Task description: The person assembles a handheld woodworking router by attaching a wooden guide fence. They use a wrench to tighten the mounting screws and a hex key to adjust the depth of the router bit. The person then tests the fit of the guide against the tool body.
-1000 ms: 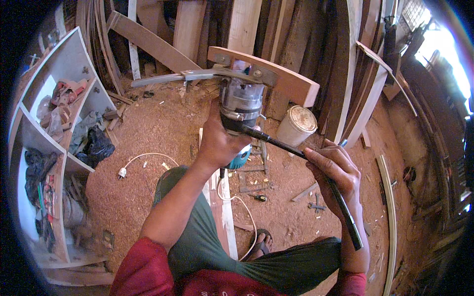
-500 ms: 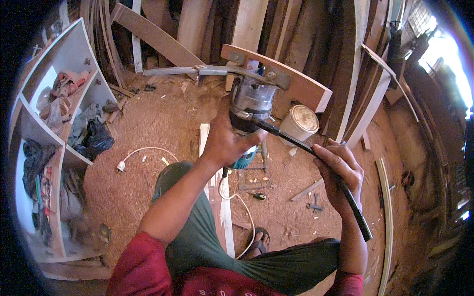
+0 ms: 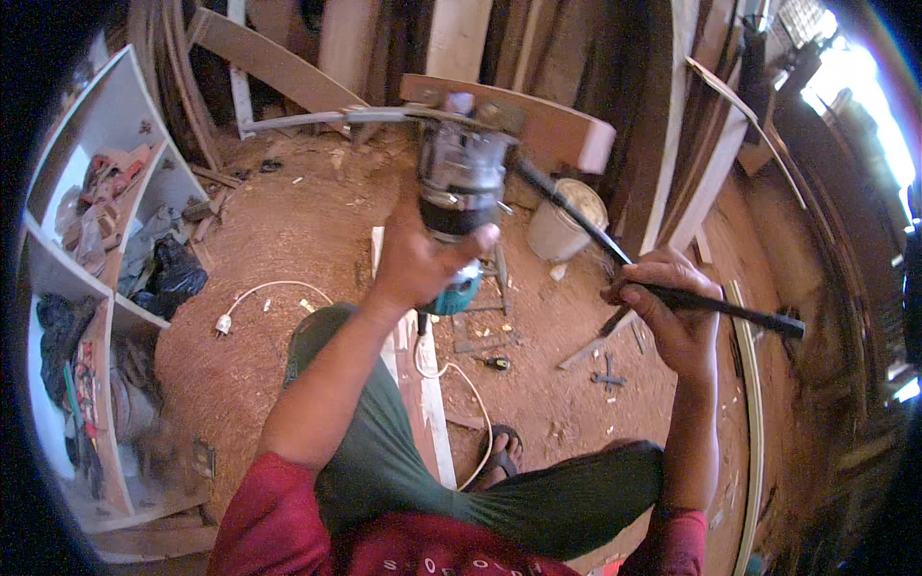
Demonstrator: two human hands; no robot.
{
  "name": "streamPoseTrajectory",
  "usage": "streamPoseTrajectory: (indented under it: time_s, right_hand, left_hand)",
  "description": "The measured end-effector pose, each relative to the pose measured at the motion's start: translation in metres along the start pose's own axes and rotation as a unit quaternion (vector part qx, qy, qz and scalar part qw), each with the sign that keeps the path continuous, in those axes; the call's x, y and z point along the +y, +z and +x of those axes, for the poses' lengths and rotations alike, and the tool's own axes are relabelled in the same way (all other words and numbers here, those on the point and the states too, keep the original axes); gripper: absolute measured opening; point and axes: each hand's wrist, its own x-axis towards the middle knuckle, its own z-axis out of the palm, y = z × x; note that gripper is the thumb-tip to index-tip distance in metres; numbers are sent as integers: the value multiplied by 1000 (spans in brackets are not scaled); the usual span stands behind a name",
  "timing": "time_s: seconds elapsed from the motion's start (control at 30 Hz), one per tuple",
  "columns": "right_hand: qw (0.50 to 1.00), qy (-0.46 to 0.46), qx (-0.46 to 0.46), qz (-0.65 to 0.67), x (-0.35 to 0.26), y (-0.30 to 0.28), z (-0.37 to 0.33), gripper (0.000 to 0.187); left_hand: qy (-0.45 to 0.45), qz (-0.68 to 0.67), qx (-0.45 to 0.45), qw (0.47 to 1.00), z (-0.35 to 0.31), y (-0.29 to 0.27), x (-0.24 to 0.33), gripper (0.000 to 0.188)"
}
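Observation:
My left hand point(image 3: 408, 264) is wrapped round a handheld power router point(image 3: 463, 173) with a clear base, black collar and teal body. It is held up with its base away from me, against a brown wooden board point(image 3: 562, 134). A thin grey strip point(image 3: 370, 116) sticks out leftward from the router's base. My right hand point(image 3: 677, 307) grips a long black bar point(image 3: 576, 213), whose far end reaches the side of the router's base. Blur hides whether the bar touches it. A pale cord point(image 3: 471, 392) hangs below the router.
A white bucket point(image 3: 567, 230) stands beyond the bar. On the dusty floor lie a plug point(image 3: 224, 324), a small screwdriver point(image 3: 497, 363) and dark spanners point(image 3: 607, 372). A plank point(image 3: 439, 422) runs between my legs. A shelf unit point(image 3: 115, 298) stands left; timber point(image 3: 456, 38) leans behind.
The black bar has swung: its far end is now higher beside the router's base and its near end farther right. My right hand has shifted slightly right; the router has moved slightly left.

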Motion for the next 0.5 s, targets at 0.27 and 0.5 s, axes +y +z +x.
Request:
streamPoseTrajectory:
  time_s: [0.27, 0.5]
  right_hand:
    - [998, 57, 11, -29, -3, -14, -5, 24]
    - [924, -115, 47, -363, 11, -27, 0, 21]
  left_hand:
    - [-49, 14, 21, 999, 1, -4, -1, 59]
    - [-27, 29, 33, 999, 0, -4, -7, 68]
